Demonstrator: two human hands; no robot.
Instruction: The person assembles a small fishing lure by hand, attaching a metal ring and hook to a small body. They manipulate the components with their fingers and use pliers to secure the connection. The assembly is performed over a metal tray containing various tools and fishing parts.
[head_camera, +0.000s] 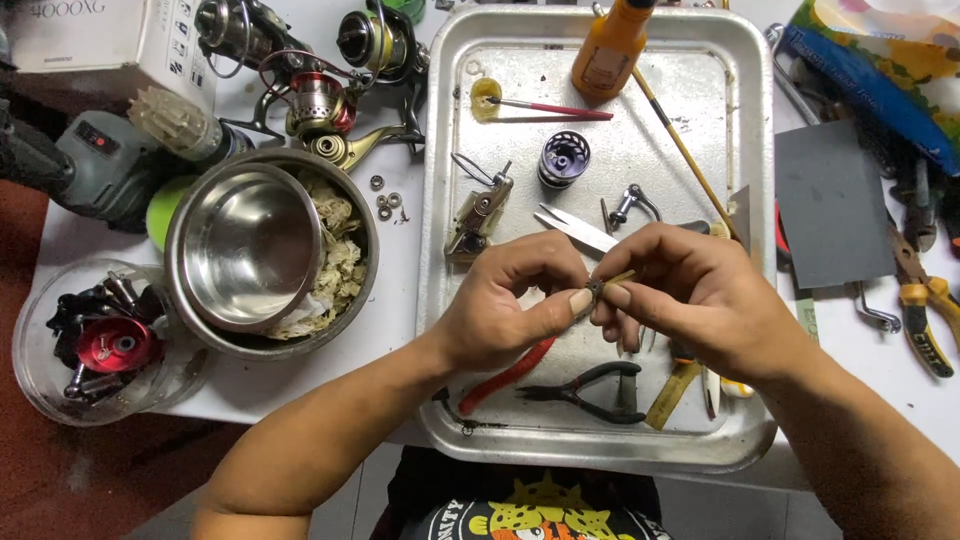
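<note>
**Two hands pinch a small part over the metal tray**

Over the tray's (740, 100) near half, the left hand (505, 305) and right hand (690, 295) meet, fingers closed together on a small dark part (597, 289) with a thin stick. Beneath them, by the tray's near edge, lie dark pliers (590, 385) and red-handled pliers (510, 375). Farther in sit a dark spool (564, 158) and a red brush (550, 108); an orange bottle (610, 45) stands at the far edge. Left, on the desk (400, 290), a steel bowl (250, 245) rests.
</note>
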